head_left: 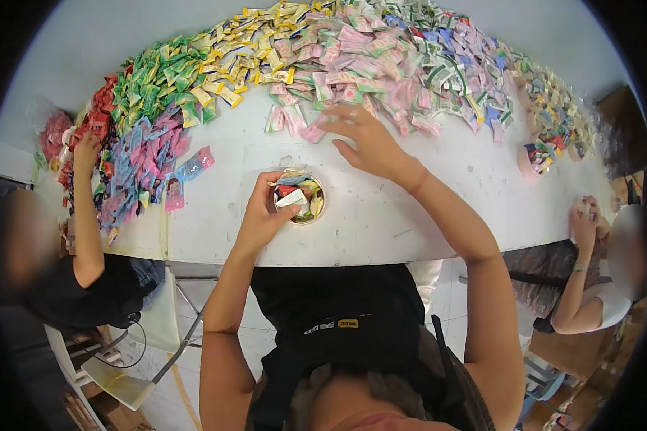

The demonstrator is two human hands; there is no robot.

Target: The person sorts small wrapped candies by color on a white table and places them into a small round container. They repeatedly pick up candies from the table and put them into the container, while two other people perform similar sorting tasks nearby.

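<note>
My left hand (pixel 266 219) grips a round tub (pixel 300 197) of mixed small wrapped packets, including red, white, blue and yellow ones, on the white table (pixel 381 215). Up and to the right of it, my right hand (pixel 363 144) is raised with fingers apart and nothing visible in them, at the near edge of a heap of pink and pale green packets (pixel 352 86). Yellow packets (pixel 251 54) lie behind, green ones (pixel 165 79) and pink-and-blue ones (pixel 133 169) to the left, white-and-green ones (pixel 453 79) to the right.
A co-worker at the left (pixel 86 273) reaches into red packets (pixel 97 108). Another at the right (pixel 600 309) holds something pale in both hands. Another filled tub (pixel 535 161) stands by mixed packets at the right. Chairs (pixel 122 377) and cardboard boxes (pixel 575 345) are below the table edge.
</note>
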